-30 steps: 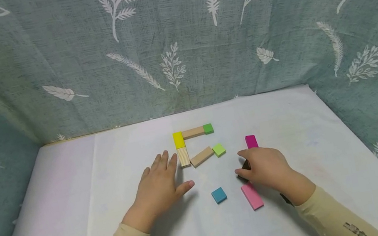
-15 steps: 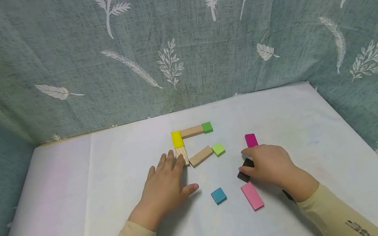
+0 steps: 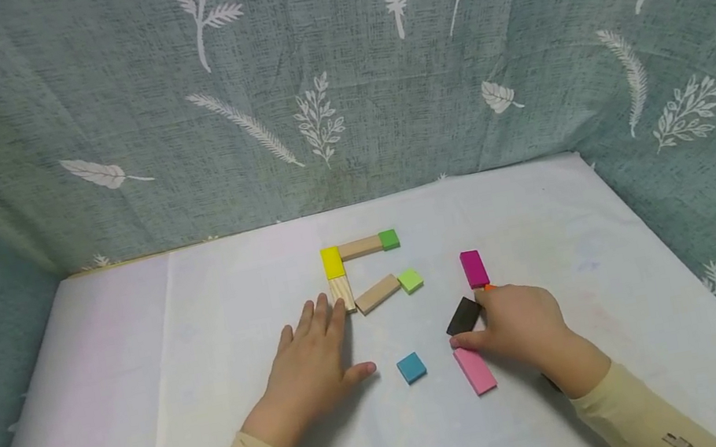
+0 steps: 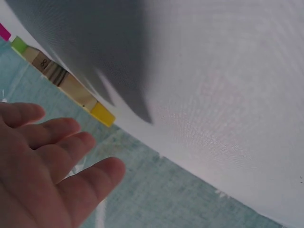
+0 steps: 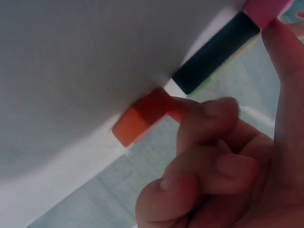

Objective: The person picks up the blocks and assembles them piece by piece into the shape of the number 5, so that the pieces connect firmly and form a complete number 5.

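My left hand is spread with straight fingers, its fingertips at the striped wooden block; I cannot tell whether they touch. My right hand is low over the table between a black block and a mostly hidden orange block. In the right wrist view its index finger meets the orange block, while the straight thumb reaches to the pink block. The other fingers are curled, with nothing seen in them. A magenta block lies just beyond.
A yellow block, plain wooden blocks, a green block and a lime block form a chain at the back. A blue block lies between the hands. Patterned cloth hangs behind the white table.
My right hand has come off the black block, its thumb shifting nearer the pink block, and some orange now shows. The left hand slid slightly right, to the striped block.
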Demonstrator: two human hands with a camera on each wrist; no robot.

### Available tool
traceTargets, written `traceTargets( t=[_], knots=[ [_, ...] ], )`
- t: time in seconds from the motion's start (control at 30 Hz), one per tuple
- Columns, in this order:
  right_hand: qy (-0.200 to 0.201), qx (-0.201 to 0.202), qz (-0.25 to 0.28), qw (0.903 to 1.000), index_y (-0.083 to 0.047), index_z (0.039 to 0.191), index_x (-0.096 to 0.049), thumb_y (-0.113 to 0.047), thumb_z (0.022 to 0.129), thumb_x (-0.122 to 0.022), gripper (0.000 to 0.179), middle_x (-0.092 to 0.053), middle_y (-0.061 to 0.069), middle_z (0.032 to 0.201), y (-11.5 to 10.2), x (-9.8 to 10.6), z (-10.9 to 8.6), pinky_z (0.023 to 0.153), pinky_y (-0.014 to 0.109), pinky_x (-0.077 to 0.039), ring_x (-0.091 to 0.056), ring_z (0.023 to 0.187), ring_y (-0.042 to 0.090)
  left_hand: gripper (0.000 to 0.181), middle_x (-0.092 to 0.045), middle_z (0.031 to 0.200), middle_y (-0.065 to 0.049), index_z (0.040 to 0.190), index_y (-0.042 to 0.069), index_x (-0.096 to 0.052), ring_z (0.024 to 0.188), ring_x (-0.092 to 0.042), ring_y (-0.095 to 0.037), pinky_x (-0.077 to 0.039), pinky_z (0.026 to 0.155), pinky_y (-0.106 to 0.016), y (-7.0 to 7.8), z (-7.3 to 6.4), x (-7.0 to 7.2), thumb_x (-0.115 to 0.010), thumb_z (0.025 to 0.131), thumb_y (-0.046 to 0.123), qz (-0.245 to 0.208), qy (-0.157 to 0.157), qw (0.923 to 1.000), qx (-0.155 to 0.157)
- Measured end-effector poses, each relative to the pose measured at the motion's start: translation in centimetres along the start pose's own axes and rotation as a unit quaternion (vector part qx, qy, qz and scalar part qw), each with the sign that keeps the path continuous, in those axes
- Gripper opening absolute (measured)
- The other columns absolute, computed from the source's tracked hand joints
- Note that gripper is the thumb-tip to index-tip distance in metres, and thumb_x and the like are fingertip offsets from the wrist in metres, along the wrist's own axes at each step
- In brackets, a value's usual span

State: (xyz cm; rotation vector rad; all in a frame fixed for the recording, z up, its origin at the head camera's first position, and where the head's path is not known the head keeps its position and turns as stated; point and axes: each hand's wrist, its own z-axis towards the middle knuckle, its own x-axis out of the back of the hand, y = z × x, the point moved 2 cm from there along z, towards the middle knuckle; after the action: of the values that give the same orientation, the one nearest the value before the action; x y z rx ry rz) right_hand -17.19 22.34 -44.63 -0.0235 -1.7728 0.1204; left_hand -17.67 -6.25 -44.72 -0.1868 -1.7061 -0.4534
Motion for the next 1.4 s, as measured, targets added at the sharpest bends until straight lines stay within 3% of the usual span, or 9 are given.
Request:
traceTargets(
  t=[0.2,0.33,0.43,0.57,0.63,0.77,0.9,1.1,1.4],
  knots=[
    [-0.012,-0.013,0.018,0.9997,-0.017,0.075,-0.060,-0.068,0.073,-0.077,0.053,-0.055,-0.002,0.065,-0.4,-0.2,0.4,0.052,0.032,-0.039,-0.052,0.060,0.016,0.101,-0.025,0.165,-0.023,0.158,0.003,-0.030,0.152,-0.025,-0.043,-0.029,0.114,-0.069,0.0,-0.1,0.0,-0.069,0.086,0.063,-0.004,0.000,1.0000,0.003],
    [-0.017,0.018,0.029,0.9993,-0.016,0.077,-0.060,-0.057,0.074,-0.081,0.046,-0.054,-0.001,0.060,-1.1,-0.1,1.0,0.052,0.032,-0.039,-0.051,0.058,0.016,0.101,-0.024,0.165,-0.023,0.158,0.003,-0.030,0.152,-0.024,-0.043,-0.028,0.114,-0.069,0.2,-0.1,0.0,-0.069,0.086,0.063,-0.011,-0.001,0.9999,0.001],
    [-0.019,0.049,0.039,0.9978,-0.013,0.096,-0.070,-0.051,0.074,-0.083,0.045,-0.054,-0.005,0.061,-1.6,-0.2,1.4,0.053,0.031,-0.039,-0.051,0.059,0.014,0.101,-0.024,0.165,-0.023,0.158,0.004,-0.030,0.153,-0.024,-0.043,-0.028,0.115,-0.068,0.4,-0.1,0.1,-0.070,0.086,0.062,-0.012,-0.002,0.9999,0.000],
    [-0.028,0.060,0.059,0.9960,-0.013,0.127,-0.069,-0.049,0.074,-0.084,0.066,-0.056,-0.009,0.065,-1.9,-0.3,2.0,0.058,0.029,-0.042,-0.053,0.064,0.012,0.102,-0.022,0.166,-0.022,0.158,0.004,-0.029,0.153,-0.022,-0.042,-0.027,0.116,-0.067,0.5,-0.3,0.2,-0.070,0.085,0.063,-0.010,-0.006,0.9999,0.003],
    [-0.031,0.062,0.060,0.9958,-0.014,0.130,-0.068,-0.052,0.074,-0.084,0.070,-0.057,-0.008,0.064,-2.1,-0.4,2.2,0.058,0.029,-0.042,-0.053,0.064,0.012,0.104,-0.021,0.166,-0.021,0.159,0.005,-0.028,0.154,-0.021,-0.041,-0.026,0.116,-0.067,0.5,-0.4,0.2,-0.070,0.084,0.064,-0.008,-0.010,0.9999,0.007],
    [-0.029,0.049,0.032,0.9978,-0.014,0.106,-0.071,-0.062,0.071,-0.082,0.061,-0.052,-0.004,0.060,-2.5,-0.5,2.3,0.054,0.030,-0.039,-0.052,0.060,0.014,0.104,-0.019,0.167,-0.020,0.160,0.007,-0.027,0.154,-0.020,-0.041,-0.025,0.117,-0.067,0.5,-0.7,0.2,-0.070,0.084,0.064,-0.004,-0.014,0.9999,0.010],
    [-0.022,0.043,0.001,0.9988,-0.017,0.079,-0.058,-0.067,0.070,-0.080,0.055,-0.049,-0.002,0.056,-3.0,-0.5,2.3,0.050,0.031,-0.037,-0.050,0.053,0.014,0.104,-0.020,0.167,-0.020,0.159,0.006,-0.028,0.154,-0.021,-0.041,-0.026,0.116,-0.067,0.5,-0.7,0.3,-0.071,0.084,0.063,-0.003,-0.008,0.9999,0.006],
    [0.004,0.069,0.009,0.9975,-0.020,0.074,-0.060,-0.057,0.076,-0.079,0.042,-0.051,-0.005,0.054,-3.5,-0.4,2.4,0.049,0.031,-0.038,-0.050,0.053,0.013,0.103,-0.022,0.166,-0.021,0.159,0.005,-0.029,0.153,-0.023,-0.041,-0.028,0.115,-0.067,0.6,-0.7,0.4,-0.072,0.084,0.062,-0.003,-0.003,1.0000,0.004],
    [-0.005,0.052,0.006,0.9986,-0.020,0.068,-0.056,-0.064,0.076,-0.077,0.049,-0.049,-0.004,0.054,-3.8,-0.3,2.7,0.051,0.031,-0.037,-0.048,0.053,0.014,0.103,-0.024,0.166,-0.021,0.158,0.005,-0.030,0.153,-0.024,-0.041,-0.029,0.115,-0.067,0.7,-0.7,0.5,-0.074,0.083,0.060,-0.009,0.002,1.0000,0.003]
  ],
)
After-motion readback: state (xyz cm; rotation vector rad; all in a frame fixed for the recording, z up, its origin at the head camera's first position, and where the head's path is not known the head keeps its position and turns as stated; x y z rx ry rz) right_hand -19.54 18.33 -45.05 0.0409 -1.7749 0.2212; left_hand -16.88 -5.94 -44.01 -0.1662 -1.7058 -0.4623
